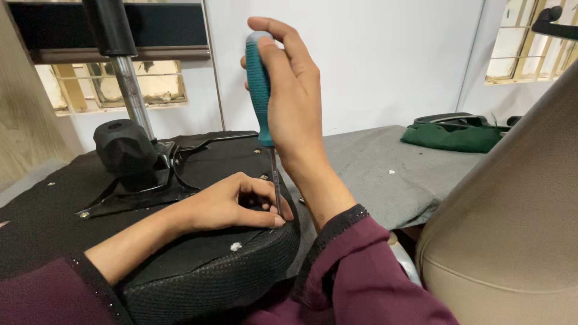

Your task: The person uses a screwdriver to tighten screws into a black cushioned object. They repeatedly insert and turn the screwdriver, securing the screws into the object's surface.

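Screwdriver (pixel 261 90), teal handle, stands near-vertical at centre frame, its thin metal shaft running down to the underside of an upturned black chair seat (pixel 198 265). The tip is hidden behind the left thumb, so I can't tell if it sits in a screw head.

Right hand (pixel 295 102) is wrapped around the top of the handle, fingers closed on it, index finger curled over the cap. Left hand (pixel 232 204) lies on the seat base, fingers curled in and thumb out, pinching around the lower shaft right at the tip to steady it.

Left of the hands: black metal mounting plate (pixel 150 186) fixed to the seat, with a black knob (pixel 123 147) and a chrome gas-lift column (pixel 129 90) rising from it. Seat edge nearest is black mesh fabric, with a small white fleck (pixel 235 246) on it. All of it rests on a grey cloth-covered table (pixel 385 174). Green fabric (pixel 451 137) far right, beige chair back (pixel 512 229) near right.

Risks as I read it:
- Left fingers are touching the shaft at the tip. If the tip cams out, it goes into the thumb or the mesh.
- Top-heavy grip so high on the handle gives little side control; the shaft could tilt and strip the screw.
- Seat sits on soft cloth, so it may rock under push.
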